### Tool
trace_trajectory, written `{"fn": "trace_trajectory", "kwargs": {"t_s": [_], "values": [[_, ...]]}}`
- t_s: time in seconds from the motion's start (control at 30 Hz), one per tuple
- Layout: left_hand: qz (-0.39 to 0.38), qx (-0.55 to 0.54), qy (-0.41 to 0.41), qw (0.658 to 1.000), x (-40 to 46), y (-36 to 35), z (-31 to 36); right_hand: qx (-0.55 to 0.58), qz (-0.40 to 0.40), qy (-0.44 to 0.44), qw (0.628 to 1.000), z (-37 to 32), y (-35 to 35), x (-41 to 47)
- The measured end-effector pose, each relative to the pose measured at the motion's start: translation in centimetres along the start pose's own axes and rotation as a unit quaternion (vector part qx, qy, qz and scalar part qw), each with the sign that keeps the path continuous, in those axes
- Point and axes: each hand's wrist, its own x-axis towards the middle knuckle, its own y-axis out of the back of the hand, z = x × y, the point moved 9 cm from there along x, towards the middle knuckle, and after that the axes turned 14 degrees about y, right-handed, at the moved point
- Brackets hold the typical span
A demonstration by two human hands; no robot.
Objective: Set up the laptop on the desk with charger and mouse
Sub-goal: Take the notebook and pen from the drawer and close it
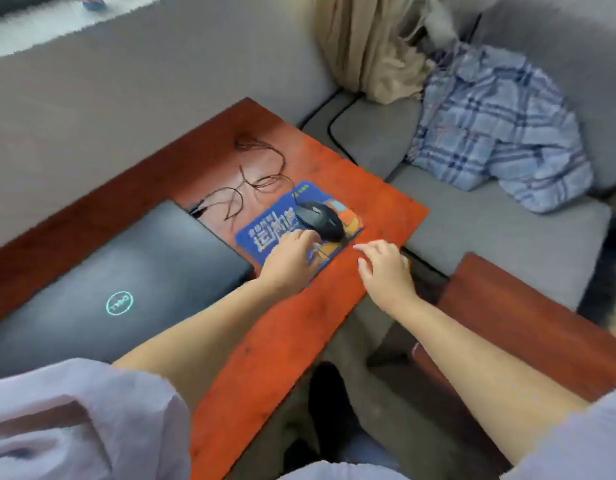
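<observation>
Hands (292, 258) at mouse (320, 220), laptop (119, 282) closed.

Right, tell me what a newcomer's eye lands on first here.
First the bright orange-red desk, with a closed black Dell laptop lying at its left. Next the blue printed mouse pad near the desk's right edge, a black wired mouse sitting on it. The left hand rests on the pad with fingertips at the mouse, while the right hand hovers open by the pad's corner.
</observation>
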Motion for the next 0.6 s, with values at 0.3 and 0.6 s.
{"fn": "trace_trajectory", "kwargs": {"t_s": [0.3, 0.6], "values": [[-0.308, 0.126, -0.076, 0.94, -13.2, -24.2, 10.5, 0.044, -0.011, -0.319, 0.947, 12.0, -1.0, -29.1], [-0.293, 0.058, 0.211, 0.931, -12.0, -37.7, 4.7, 0.243, 0.052, -0.644, 0.723, 24.6, -7.4, -51.3]]}}
